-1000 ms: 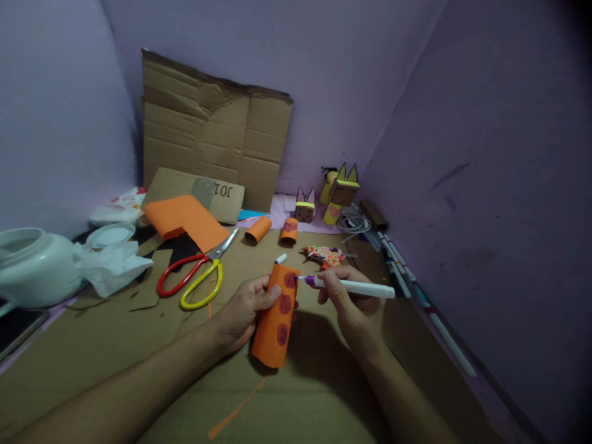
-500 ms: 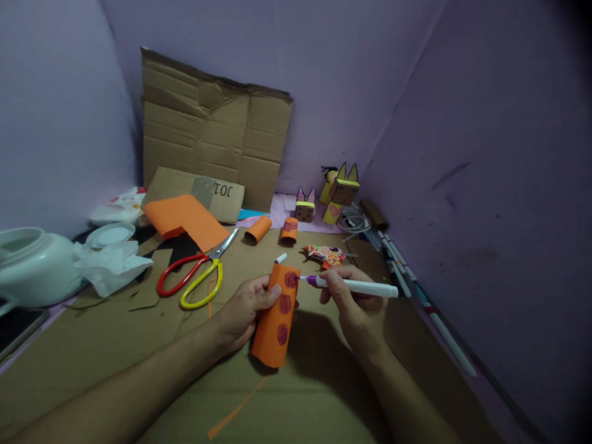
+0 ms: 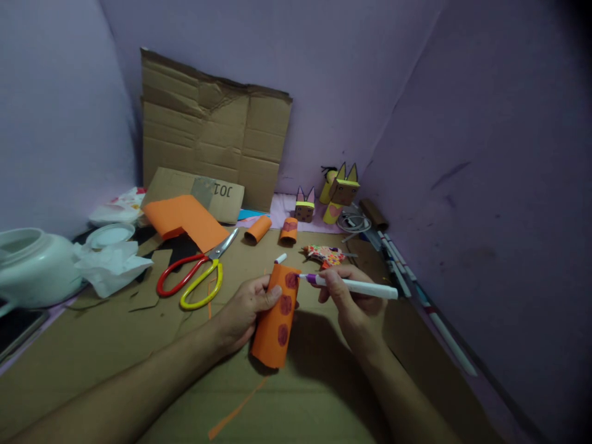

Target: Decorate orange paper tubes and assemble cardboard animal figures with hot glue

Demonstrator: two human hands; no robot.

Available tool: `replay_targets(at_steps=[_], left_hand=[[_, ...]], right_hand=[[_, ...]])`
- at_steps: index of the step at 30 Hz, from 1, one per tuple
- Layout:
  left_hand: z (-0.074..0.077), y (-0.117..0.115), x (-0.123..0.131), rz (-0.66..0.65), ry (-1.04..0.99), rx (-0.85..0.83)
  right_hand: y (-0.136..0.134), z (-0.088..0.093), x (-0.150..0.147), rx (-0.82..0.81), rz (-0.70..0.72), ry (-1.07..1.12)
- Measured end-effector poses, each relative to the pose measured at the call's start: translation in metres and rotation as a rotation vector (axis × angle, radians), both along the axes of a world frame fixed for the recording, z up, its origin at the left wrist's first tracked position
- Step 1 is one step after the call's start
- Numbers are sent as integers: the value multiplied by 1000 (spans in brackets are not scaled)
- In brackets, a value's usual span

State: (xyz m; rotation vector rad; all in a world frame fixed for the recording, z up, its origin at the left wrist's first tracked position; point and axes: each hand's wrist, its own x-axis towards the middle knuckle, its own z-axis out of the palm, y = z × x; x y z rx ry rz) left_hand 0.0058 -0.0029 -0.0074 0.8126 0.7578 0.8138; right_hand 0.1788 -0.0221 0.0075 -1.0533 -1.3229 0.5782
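Observation:
My left hand point(image 3: 250, 308) is closed around an orange paper tube point(image 3: 269, 345), thumb on its front and some fingers hidden behind. Three dark purple spots run down the tube's face. Between the fingers of my right hand point(image 3: 354, 302) is a white marker point(image 3: 370, 288) with a purple collar. Its tip meets the tube at the topmost spot. Just beyond the tube's upper end lies a small white marker cap point(image 3: 280, 258). Scissors point(image 3: 203, 271) with one red and one yellow handle rest open to the left of my left hand.
Behind are two short orange tubes point(image 3: 258, 229), a brown eared box head point(image 3: 304, 209) and a yellow figure point(image 3: 345, 188). Folded orange paper point(image 3: 185, 219) lies back left, near a white teapot point(image 3: 39, 265). Several markers point(image 3: 448, 342) line the right wall. Cardboard point(image 3: 213, 123) leans behind.
The marker tip has shifted very slightly at the top spot. The tube and my left hand stay where they were.

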Motion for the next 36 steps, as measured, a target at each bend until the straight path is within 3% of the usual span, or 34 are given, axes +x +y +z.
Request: replay_targets(at_steps=[27,36], left_hand=[[1,0,2,2,39,51],[1,-1,1,-12,-10,26]], right_hand=[[-2,-1,0,45,37,-75],[-3,2,0,79,-90,-34]])
